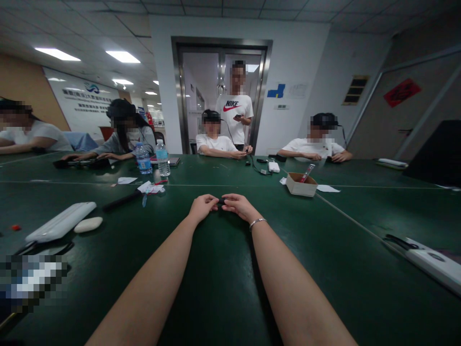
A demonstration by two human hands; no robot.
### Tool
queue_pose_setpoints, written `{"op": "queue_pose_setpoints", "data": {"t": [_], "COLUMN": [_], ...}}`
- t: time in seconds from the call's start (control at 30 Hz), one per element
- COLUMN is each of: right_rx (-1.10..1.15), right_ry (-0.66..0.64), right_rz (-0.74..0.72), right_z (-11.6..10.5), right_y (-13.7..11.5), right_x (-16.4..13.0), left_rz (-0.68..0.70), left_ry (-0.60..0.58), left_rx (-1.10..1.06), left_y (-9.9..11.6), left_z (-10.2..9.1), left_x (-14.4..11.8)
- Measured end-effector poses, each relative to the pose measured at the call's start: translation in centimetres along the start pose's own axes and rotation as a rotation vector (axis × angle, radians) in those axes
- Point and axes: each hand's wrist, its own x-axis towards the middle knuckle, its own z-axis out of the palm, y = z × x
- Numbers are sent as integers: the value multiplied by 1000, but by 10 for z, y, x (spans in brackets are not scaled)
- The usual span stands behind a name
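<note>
Small dark object [221,201] between fingertips.

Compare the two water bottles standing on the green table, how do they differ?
The left bottle has a blue label around its middle; the right bottle shows a paler, mostly clear body. The left bottle stands a bit nearer the seated person in grey, while the right bottle reaches slightly higher in the view. Both are small clear plastic bottles, upright, side by side on the green table.

bare green table [223,269] around; cardboard box [301,184] and bottles [163,158] stand beyond.
</note>
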Motion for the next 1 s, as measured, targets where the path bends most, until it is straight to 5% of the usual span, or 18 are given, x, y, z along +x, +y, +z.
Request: {"op": "queue_pose_setpoints", "data": {"t": [1.0], "right_rx": [-9], "right_ry": [-29], "right_rz": [-11], "right_z": [0], "right_y": [0], "right_x": [-1], "left_rz": [-21], "left_ry": [2], "left_rx": [10], "left_y": [2], "left_z": [1], "left_x": [-1]}}
